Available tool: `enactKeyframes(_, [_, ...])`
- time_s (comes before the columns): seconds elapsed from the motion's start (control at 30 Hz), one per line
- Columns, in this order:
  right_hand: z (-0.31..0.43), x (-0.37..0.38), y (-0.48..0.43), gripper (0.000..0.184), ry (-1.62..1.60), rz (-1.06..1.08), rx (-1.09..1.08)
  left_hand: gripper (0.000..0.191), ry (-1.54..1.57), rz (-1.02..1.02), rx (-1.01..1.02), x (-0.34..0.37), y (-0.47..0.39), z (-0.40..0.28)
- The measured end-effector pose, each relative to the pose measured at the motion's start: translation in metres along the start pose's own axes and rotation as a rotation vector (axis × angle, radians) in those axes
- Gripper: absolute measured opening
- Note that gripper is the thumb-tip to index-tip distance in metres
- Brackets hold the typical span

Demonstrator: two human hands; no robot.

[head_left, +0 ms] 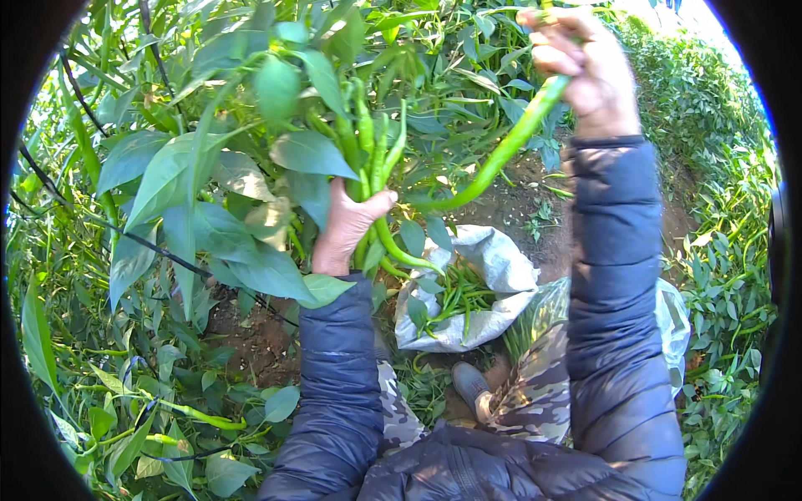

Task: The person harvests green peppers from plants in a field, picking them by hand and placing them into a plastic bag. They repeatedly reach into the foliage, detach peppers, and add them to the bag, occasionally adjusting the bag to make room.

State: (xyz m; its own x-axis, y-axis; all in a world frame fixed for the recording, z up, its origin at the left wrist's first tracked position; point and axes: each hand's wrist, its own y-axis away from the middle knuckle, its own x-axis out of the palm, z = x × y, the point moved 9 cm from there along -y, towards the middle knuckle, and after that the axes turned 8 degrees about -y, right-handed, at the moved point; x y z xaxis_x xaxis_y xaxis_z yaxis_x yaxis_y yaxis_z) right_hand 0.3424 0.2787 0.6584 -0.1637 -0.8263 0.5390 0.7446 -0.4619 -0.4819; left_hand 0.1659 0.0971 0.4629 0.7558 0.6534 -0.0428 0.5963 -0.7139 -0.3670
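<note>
My left hand (351, 219) is closed around a bunch of long green chili peppers (379, 156), whose tips stick out above and below the thumb. Leaves of the pepper plant (250, 238) cover part of that hand's fingers. Raised at the upper right, my right hand (576, 62) grips one long green chili pepper (501, 156), which hangs down and curves to the left. Below and between my arms, a white woven sack (501, 257) stands with its mouth spread, and green chili peppers (463, 291) lie inside it.
A clear plastic bag (671, 332) with green contents stands by my right leg, partly behind my sleeve. Dark cords (163, 250) cross the plants at left. My shoe (470, 383) is on the soil below the sack. Dense pepper plants (720, 269) line the right side.
</note>
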Motion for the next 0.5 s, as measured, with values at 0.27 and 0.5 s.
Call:
enactKeyframes(0.27, [0.073, -0.096, 0.057, 0.050, 2.003, -0.619, -0.114, 0.023, 0.178, -0.121, 0.016, -0.031, -0.002, -0.004])
enactKeyframes(0.5, [-0.139, 0.014, 0.044, 0.019, 0.464, -0.281, -0.027, 0.030, 0.254, -0.010, -0.013, -0.016, -0.001, 0.006])
